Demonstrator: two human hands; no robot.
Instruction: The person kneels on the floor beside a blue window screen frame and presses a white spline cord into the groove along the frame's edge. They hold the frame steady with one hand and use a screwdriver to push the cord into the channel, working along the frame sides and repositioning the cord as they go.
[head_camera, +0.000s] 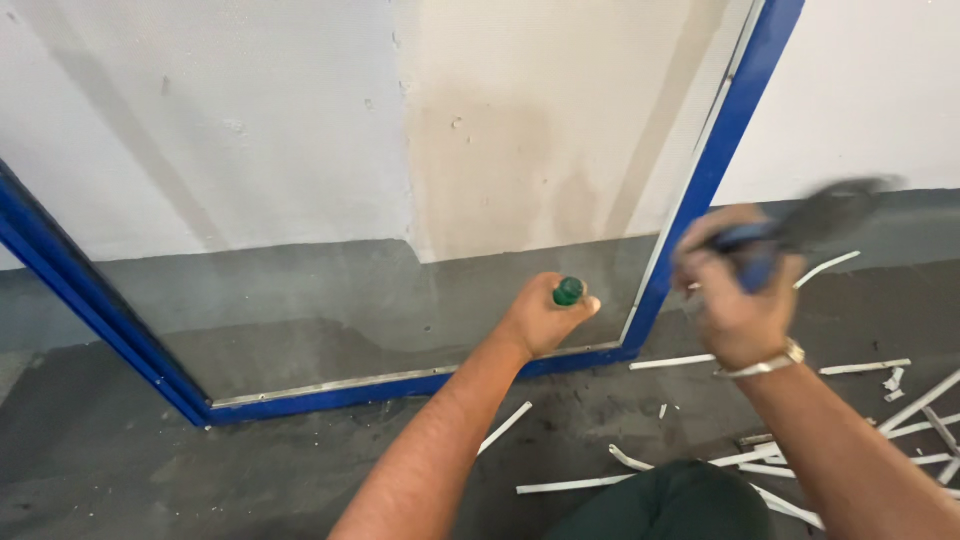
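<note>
A blue-framed glass panel (720, 140) leans against a white and grey wall, its lower edge on the grey floor. My left hand (540, 318) is closed around a tool with a green handle end (569, 291), held against the panel's lower right part near the metal strip (400, 378) along the bottom frame. My right hand (735, 300), with a metal wristband, is raised beside the frame's right edge and grips a blue-handled tool (790, 230) with a dark head, blurred by motion.
Several white strips (870, 368) and small scraps lie scattered on the grey floor at the right and in front of me. My knee in dark green cloth (680, 500) shows at the bottom. The wall behind is white above, grey below.
</note>
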